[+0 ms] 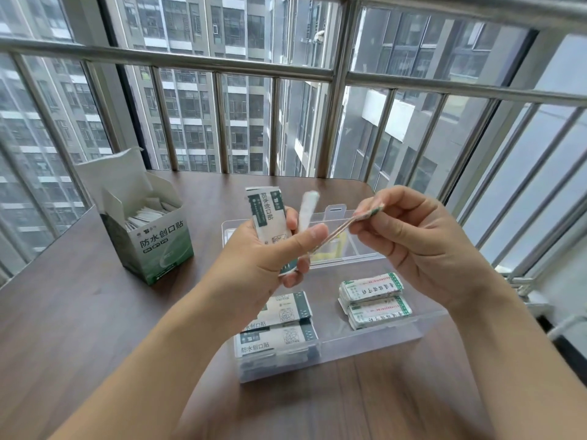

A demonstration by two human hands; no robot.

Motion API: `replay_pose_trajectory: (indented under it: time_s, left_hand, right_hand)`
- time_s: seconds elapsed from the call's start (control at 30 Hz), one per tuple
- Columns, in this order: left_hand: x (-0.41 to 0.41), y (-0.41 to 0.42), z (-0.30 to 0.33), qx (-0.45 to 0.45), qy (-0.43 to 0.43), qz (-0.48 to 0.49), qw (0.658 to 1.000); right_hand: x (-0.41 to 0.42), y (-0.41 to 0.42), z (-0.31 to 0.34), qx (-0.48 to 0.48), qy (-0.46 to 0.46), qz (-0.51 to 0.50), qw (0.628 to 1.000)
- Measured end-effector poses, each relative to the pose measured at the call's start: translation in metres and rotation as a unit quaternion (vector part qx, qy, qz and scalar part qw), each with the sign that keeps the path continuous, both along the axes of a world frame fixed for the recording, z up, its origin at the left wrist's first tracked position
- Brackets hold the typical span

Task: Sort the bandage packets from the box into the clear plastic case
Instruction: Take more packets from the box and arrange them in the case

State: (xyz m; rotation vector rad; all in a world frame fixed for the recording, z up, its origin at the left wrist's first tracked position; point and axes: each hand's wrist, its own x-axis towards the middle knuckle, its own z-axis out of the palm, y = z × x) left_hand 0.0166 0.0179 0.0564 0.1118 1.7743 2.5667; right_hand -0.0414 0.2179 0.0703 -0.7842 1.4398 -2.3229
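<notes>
My left hand (263, 252) grips a small stack of white-and-green bandage packets (270, 214) upright above the clear plastic case (365, 339). My right hand (422, 236) pinches a thin packet (343, 228) edge-on, its other end touching my left fingers. Inside the case, larger green-edged packets (279, 335) lie stacked in the left compartment. Smaller packets with red print (374, 300) lie in the right one. The open green-and-white bandage box (155, 239) stands on the table at the left with several packets inside.
The case's clear lid (333, 217) stands open behind my hands. The brown wooden table (79, 312) abuts a metal railing (333, 77) and window at the back and right.
</notes>
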Motion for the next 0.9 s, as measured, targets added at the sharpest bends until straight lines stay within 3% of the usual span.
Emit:
replay_pose_trajectory:
  time_s: [0.13,0.3,0.4,0.5,0.77,0.9]
  left_hand:
    - [0.002,-0.005,0.000,0.000,0.025,-0.087,0.996]
    - [0.009,-0.004,0.000,-0.073,0.043,-0.164,0.983]
    - [0.010,-0.002,0.000,-0.097,0.027,-0.162,0.982]
    - [0.012,-0.001,0.004,-0.053,0.002,-0.159,0.986]
    - [0.011,0.001,0.007,-0.032,-0.029,-0.131,0.990]
    - [0.008,0.001,0.003,-0.013,-0.047,-0.110,0.993]
  right_hand:
    - [-0.002,0.003,0.000,0.032,0.042,0.039,0.998]
    - [-0.003,0.000,0.000,0.100,0.089,0.027,0.991]
    - [0.000,-0.007,-0.002,0.140,0.135,0.025,0.981]
    - [0.005,-0.016,-0.003,0.134,0.143,0.000,0.981]
    - [0.013,-0.025,-0.002,0.129,0.016,-0.147,0.981]
    - [0.021,-0.024,-0.001,0.196,0.051,-0.197,0.959]
